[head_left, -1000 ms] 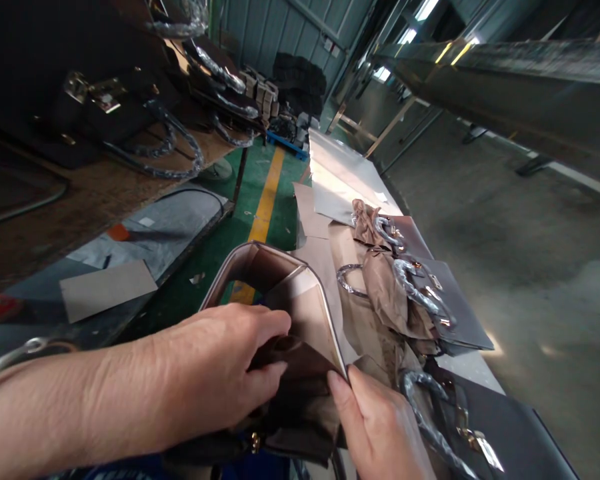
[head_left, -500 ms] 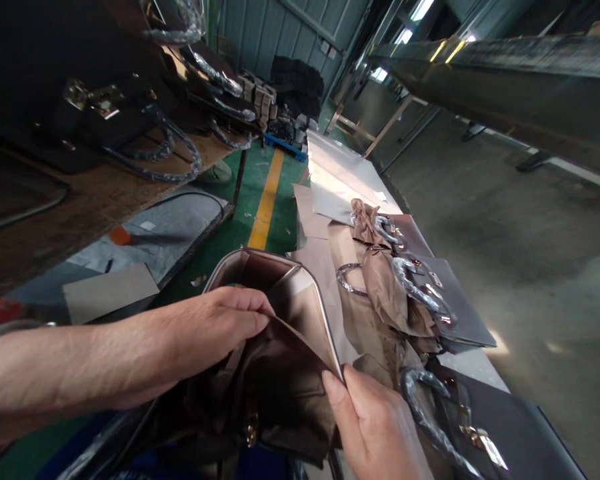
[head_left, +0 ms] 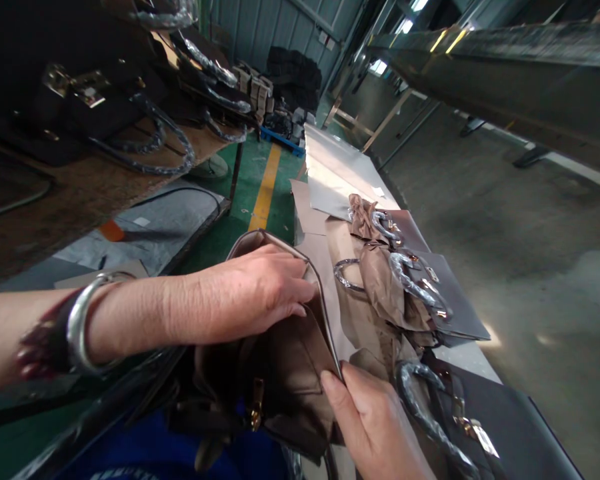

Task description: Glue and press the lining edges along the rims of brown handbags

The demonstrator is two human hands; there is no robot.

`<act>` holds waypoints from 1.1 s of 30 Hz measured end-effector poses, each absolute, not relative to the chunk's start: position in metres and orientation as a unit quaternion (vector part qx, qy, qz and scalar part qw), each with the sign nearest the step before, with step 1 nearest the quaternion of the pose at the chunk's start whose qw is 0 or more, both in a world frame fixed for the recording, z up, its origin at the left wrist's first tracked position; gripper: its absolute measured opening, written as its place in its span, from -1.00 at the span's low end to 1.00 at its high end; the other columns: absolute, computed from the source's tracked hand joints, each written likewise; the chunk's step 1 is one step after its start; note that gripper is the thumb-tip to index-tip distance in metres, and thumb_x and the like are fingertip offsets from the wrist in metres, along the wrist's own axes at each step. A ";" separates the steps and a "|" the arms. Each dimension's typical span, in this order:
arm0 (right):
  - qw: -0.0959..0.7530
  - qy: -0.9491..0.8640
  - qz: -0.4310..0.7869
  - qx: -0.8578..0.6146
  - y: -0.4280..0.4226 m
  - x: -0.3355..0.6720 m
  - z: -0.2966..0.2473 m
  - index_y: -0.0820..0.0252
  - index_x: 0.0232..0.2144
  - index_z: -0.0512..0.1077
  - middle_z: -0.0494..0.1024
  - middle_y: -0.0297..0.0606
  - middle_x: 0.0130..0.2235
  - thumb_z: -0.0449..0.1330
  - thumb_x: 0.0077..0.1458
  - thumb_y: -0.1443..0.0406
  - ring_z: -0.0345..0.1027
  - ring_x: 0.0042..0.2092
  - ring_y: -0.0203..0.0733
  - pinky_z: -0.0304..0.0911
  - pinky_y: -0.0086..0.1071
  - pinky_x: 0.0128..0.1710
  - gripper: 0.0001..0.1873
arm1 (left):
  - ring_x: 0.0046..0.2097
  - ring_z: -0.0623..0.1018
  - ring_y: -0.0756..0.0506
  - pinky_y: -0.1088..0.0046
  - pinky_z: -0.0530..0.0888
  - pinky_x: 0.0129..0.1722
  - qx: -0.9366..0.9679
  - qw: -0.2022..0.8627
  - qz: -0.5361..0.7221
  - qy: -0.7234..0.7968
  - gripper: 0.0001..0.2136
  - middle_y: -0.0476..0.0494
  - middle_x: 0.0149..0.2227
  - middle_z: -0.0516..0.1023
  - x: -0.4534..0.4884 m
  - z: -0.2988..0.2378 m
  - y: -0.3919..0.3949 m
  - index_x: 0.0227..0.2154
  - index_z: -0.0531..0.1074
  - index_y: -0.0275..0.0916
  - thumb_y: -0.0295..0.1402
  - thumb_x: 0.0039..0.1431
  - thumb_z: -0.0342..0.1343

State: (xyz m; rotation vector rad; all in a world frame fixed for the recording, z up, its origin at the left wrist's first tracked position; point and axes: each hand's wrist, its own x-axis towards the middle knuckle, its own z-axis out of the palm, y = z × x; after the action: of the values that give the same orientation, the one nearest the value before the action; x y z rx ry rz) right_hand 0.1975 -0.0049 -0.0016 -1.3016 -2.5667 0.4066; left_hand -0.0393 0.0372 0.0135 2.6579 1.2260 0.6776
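Green floor (head_left: 246, 193) runs away down the middle, and a yellow stripe cuts through it! On the right there's the long table (head_left: 337, 250), spread with beige sheets and a row of dark handbags (head_left: 520, 427), their handles wrapped in clear plastic; over on the left, the brown bench (head_left: 75, 193) carries black bags (head_left: 15, 73) with shiny clasps. And front and centre, here's the brown bag (head_left: 293, 363), mouth open, right before the person, above blue material (head_left: 145, 443) and beside the near part of that table. Across its opening goes the left hand (head_left: 273, 287), fingers bent at the inner edge; whether they grip the cloth or merely press it, I can't tell. No doubt about the right hand (head_left: 367, 410): thumb and finger pinch the bag's rim! A silver bangle (head_left: 77, 333) circles the left wrist, and below the opening hangs a little gold zip pull (head_left: 256, 410).
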 end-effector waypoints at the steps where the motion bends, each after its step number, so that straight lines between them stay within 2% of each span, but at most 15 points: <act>1: 0.113 -0.875 0.146 -0.447 -0.005 0.198 -0.001 0.17 -0.60 0.23 0.33 -0.36 -0.61 -0.13 0.28 0.20 0.25 -0.57 -0.32 0.03 -0.47 -0.56 -0.57 | -0.25 0.38 -0.06 0.40 0.28 -0.21 0.884 0.060 0.232 0.402 -0.83 -0.08 -0.35 0.40 -0.039 0.013 0.041 -0.49 0.39 -0.25 -0.41 0.19 -0.02; 4: 0.085 -0.864 0.180 -0.463 -0.004 0.200 -0.002 0.17 -0.58 0.23 0.34 -0.36 -0.59 -0.13 0.29 0.19 0.26 -0.54 -0.32 0.05 -0.48 -0.54 -0.58 | -0.16 0.35 -0.10 0.34 0.29 -0.17 0.874 0.047 0.248 0.416 -0.84 -0.13 -0.19 0.37 -0.036 0.014 0.047 -0.48 0.42 -0.26 -0.40 0.17 0.01; 11: 0.077 -0.851 0.219 -0.472 0.000 0.203 -0.001 0.17 -0.57 0.20 0.30 -0.39 -0.58 -0.13 0.28 0.16 0.21 -0.52 -0.33 0.05 -0.48 -0.51 -0.59 | 0.01 0.25 -0.22 0.18 0.24 -0.04 0.872 -0.001 0.245 0.424 -0.82 -0.17 -0.04 0.39 -0.032 0.017 0.050 -0.45 0.47 -0.24 -0.35 0.18 0.01; 14: 0.070 -0.849 0.228 -0.472 0.000 0.202 0.001 0.17 -0.56 0.20 0.30 -0.39 -0.57 -0.12 0.28 0.17 0.22 -0.51 -0.33 0.06 -0.48 -0.50 -0.61 | 0.02 0.31 -0.19 0.19 0.20 0.04 0.876 0.009 0.256 0.409 -0.83 -0.11 -0.12 0.47 -0.031 0.012 0.055 -0.47 0.45 -0.25 -0.35 0.17 0.04; 18: 0.074 -0.846 0.239 -0.471 0.001 0.203 0.000 0.17 -0.56 0.20 0.30 -0.39 -0.57 -0.12 0.28 0.18 0.23 -0.51 -0.33 0.07 -0.48 -0.51 -0.61 | -0.09 0.42 -0.11 0.29 0.24 0.03 0.870 0.051 0.267 0.411 -0.83 -0.09 -0.26 0.51 -0.027 0.008 0.062 -0.51 0.42 -0.28 -0.34 0.16 0.07; 24: 0.081 -0.842 0.251 -0.471 0.003 0.207 -0.001 0.17 -0.57 0.19 0.29 -0.39 -0.57 -0.11 0.27 0.17 0.22 -0.51 -0.34 0.10 -0.50 -0.53 -0.61 | -0.16 0.45 -0.09 0.37 0.30 -0.07 0.861 0.088 0.241 0.440 -0.85 -0.11 -0.29 0.50 -0.022 0.014 0.062 -0.52 0.42 -0.31 -0.38 0.12 0.12; 26: 0.092 -0.837 0.250 -0.478 0.004 0.208 0.000 0.17 -0.56 0.22 0.34 -0.35 -0.51 -0.10 0.27 0.18 0.28 -0.45 -0.31 0.18 -0.50 -0.46 -0.62 | -0.15 0.45 -0.09 0.39 0.30 -0.08 0.854 0.102 0.226 0.457 -0.87 -0.11 -0.28 0.50 -0.019 0.016 0.061 -0.51 0.42 -0.31 -0.39 0.10 0.13; 29: 0.115 -0.832 0.242 -0.486 0.005 0.211 -0.001 0.19 -0.43 0.33 0.44 -0.24 -0.33 -0.09 0.26 0.21 0.36 -0.28 -0.25 0.26 -0.46 -0.28 -0.69 | -0.15 0.44 -0.10 0.40 0.30 -0.09 0.844 0.105 0.208 0.482 -0.87 -0.12 -0.27 0.50 -0.013 0.020 0.061 -0.50 0.41 -0.32 -0.38 0.09 0.14; 33: 0.127 -0.819 0.201 -0.522 0.005 0.215 -0.007 0.24 -0.20 0.36 0.52 -0.17 -0.29 -0.09 0.25 0.19 0.43 -0.27 -0.18 0.30 -0.43 -0.32 -0.70 | -0.17 0.44 -0.12 0.37 0.30 -0.10 0.836 0.104 0.177 0.509 -0.85 -0.15 -0.30 0.49 -0.004 0.026 0.062 -0.50 0.39 -0.32 -0.35 0.11 0.11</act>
State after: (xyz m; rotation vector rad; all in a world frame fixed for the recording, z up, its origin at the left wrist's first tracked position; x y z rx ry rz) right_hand 0.2149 0.0053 -0.0071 -1.5189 -2.3834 0.5841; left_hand -0.0043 0.0620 0.0257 2.4657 1.5001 0.5233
